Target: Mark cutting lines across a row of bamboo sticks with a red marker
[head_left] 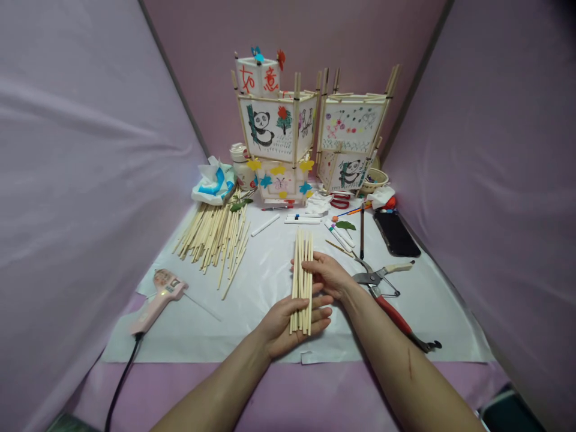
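A small bundle of pale wooden sticks [302,282] lies upright in view between my two hands, over the white sheet. My left hand [292,324] supports its lower end, with the thumb across the sticks and the fingers stretched beneath. Higher up, my right hand [326,273] grips the bundle from the right side, thumb in front. Right of my hands, pruning shears [391,306] with a red handle lie with their blades near my right wrist. A larger pile of similar sticks [211,234] spreads out at the left.
A pink glue gun [157,300] with a black cord lies at the left. Decorated paper lanterns [274,132] on stick frames stand at the back. Markers [302,220], red-handled scissors [341,200], a black phone [396,234] and a tissue pack [215,183] lie around the sheet.
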The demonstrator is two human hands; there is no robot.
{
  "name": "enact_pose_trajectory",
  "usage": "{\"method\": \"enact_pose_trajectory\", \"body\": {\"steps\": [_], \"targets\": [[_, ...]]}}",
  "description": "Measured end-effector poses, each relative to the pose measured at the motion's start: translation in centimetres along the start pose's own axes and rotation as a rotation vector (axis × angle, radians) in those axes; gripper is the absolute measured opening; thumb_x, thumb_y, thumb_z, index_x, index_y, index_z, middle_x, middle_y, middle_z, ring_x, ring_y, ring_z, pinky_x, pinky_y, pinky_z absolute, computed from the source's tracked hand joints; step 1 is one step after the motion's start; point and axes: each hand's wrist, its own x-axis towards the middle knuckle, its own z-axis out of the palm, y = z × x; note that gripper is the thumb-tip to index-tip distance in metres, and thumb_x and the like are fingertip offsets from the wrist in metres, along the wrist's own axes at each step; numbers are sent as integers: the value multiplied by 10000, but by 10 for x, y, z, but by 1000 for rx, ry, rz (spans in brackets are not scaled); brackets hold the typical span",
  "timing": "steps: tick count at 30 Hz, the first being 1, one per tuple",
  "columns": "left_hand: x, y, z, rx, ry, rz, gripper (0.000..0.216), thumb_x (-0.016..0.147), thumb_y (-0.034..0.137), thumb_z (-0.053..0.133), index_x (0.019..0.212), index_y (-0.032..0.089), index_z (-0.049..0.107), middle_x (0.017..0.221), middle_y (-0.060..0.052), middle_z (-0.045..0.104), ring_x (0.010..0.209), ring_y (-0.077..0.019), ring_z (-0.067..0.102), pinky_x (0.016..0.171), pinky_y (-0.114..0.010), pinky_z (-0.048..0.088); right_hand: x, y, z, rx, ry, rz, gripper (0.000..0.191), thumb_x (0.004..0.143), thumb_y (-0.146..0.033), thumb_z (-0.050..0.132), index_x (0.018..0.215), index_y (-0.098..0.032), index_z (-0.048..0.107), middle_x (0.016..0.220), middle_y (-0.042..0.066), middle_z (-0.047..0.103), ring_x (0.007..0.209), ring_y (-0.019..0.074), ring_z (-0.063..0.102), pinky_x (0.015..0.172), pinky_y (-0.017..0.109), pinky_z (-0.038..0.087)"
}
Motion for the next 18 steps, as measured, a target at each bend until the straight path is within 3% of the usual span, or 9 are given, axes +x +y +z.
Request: {"method": "enact_pose_trajectory", "body": {"steps": [2, 4, 8, 10, 13, 18], "targets": [[0, 0, -1, 20, 12, 2, 505, 846, 103, 699, 1326, 112, 543, 1037, -122, 714, 789, -175, 715, 758, -305, 552, 0, 1, 1, -35, 13, -25, 331, 634, -279, 826, 907, -151, 689, 789, 41, 732, 631, 160, 648, 585, 273, 527], [0, -1, -1, 41, 6, 12, 485, 844, 130, 739, 1291, 138, 551, 861, -31, 668, 585, -71, 594, 589, -194, 463, 2, 4, 1, -70, 56, -64, 402, 642, -314, 826, 977, -171, 657, 812, 31, 714, 657, 169, 646, 603, 291, 528], [1, -4, 1, 147, 8, 128, 504, 819, 243, 814, 1236, 157, 547, 708, 58, 526, 476, -4, 360, 482, -134, 259, 3, 7, 1, -266, 411, -370, 550, 666, -342, 812, 1140, -234, 555, 1004, 29, 642, 835, 178, 643, 742, 327, 543], [3, -6, 2, 214, 38, 196, 542, 802, 311, 834, 1226, 159, 535, 708, 62, 507, 485, -8, 332, 479, -140, 235, 1, 8, 3, -439, 539, -553, 428, 711, -359, 785, 1062, -232, 575, 970, 17, 599, 811, 162, 599, 743, 314, 530], [4, -9, 4, 286, 69, 266, 592, 770, 397, 854, 1195, 159, 518, 716, 65, 498, 495, -14, 304, 472, -150, 214, -4, 8, 9, -560, 454, -580, 254, 791, -427, 722, 854, -215, 599, 786, -11, 561, 660, 145, 525, 604, 290, 507], [3, -11, 5, 331, 86, 305, 586, 737, 461, 870, 1083, 166, 500, 720, 65, 497, 503, -20, 308, 464, -161, 210, -5, 7, 13, -425, 335, -418, 323, 770, -502, 733, 774, -208, 599, 636, -37, 541, 550, 140, 499, 463, 264, 467]]}}
